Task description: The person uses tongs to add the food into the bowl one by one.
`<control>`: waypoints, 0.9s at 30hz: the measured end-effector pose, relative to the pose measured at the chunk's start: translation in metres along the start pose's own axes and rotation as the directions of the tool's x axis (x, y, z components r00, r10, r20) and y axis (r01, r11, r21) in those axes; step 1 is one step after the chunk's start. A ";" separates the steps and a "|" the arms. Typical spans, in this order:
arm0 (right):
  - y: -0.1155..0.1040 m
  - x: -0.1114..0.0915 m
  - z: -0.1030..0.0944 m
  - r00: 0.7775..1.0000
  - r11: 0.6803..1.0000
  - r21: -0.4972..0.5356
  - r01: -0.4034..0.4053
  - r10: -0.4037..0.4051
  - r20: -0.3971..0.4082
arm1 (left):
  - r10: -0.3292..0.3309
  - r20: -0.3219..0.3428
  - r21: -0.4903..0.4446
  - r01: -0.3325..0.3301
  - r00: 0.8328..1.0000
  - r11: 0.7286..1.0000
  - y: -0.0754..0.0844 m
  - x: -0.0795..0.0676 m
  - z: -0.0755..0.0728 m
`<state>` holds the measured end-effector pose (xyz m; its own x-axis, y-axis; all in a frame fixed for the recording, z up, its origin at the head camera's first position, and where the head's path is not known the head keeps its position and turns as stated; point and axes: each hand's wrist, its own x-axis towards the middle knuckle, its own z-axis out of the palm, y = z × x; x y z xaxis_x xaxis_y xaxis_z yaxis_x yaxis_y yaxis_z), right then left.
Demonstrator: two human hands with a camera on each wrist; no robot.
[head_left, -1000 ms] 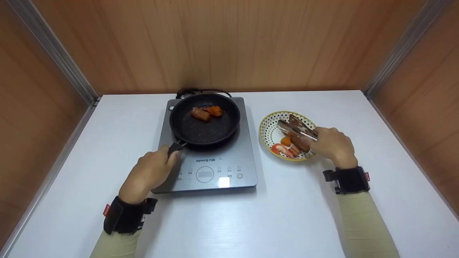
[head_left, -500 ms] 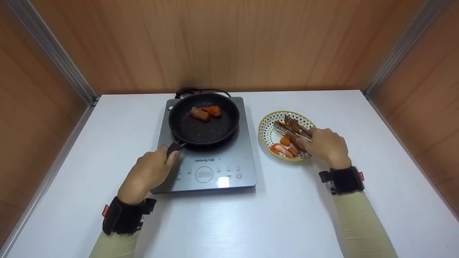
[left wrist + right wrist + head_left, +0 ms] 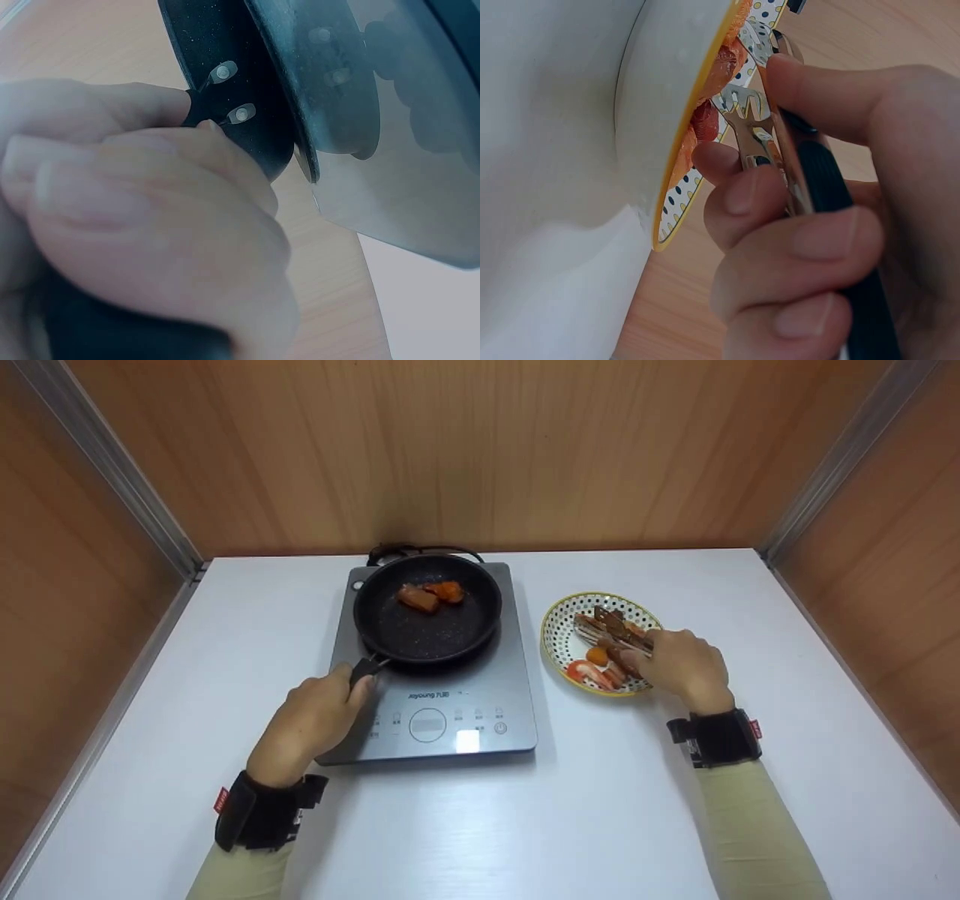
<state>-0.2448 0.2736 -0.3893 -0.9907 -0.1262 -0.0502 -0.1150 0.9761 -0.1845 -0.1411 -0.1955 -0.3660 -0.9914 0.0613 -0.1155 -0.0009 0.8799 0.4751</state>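
Note:
My left hand [image 3: 311,720] grips the black handle [image 3: 366,669] of a frying pan [image 3: 424,637]. Two reddish-brown food pieces [image 3: 418,599] lie in the pan, toward its far side. In my right hand [image 3: 686,667] is a pair of metal tongs [image 3: 791,150] with dark grips, thumb on one arm and fingers curled round the other. Their tips reach in among food in a dotted bowl [image 3: 551,622] with a yellow rim. A brown piece [image 3: 619,656], a small orange piece [image 3: 597,656] and a red-and-white piece [image 3: 589,673] show there. I cannot tell whether the tongs pinch any food.
The pan sits on a flat grey induction cooker [image 3: 517,675] with touch controls at its front. A black cord [image 3: 450,548] runs behind it. White tabletop [image 3: 480,825] extends around, with wooden panels [image 3: 480,450] at the back and both sides.
My right hand has shifted slightly left, and the tongs' tips have come lower into the food in the bowl. The left hand and the pan stay in place.

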 end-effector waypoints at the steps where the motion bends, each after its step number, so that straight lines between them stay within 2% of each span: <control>1: 0.000 0.000 0.000 1.000 1.000 -0.001 0.000 0.000 0.000 | 0.001 0.001 0.001 -0.001 1.000 1.000 0.000 0.000 0.000; 13: -0.002 0.000 0.002 1.000 1.000 0.000 -0.006 0.006 0.003 | -0.012 0.003 -0.010 0.012 1.000 1.000 0.001 0.000 0.000; 21: -0.001 0.000 0.002 1.000 1.000 -0.009 0.016 -0.016 -0.008 | 0.015 -0.004 0.002 -0.015 1.000 1.000 0.000 -0.001 0.000; 27: -0.001 0.000 0.003 1.000 1.000 -0.008 0.012 -0.012 -0.016 | 0.011 -0.004 0.000 -0.011 1.000 1.000 0.000 -0.001 0.000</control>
<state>-0.2442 0.2725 -0.3918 -0.9903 -0.1349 -0.0324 -0.1272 0.9759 -0.1771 -0.1405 -0.1953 -0.3658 -0.9919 0.0693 -0.1062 0.0105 0.8793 0.4762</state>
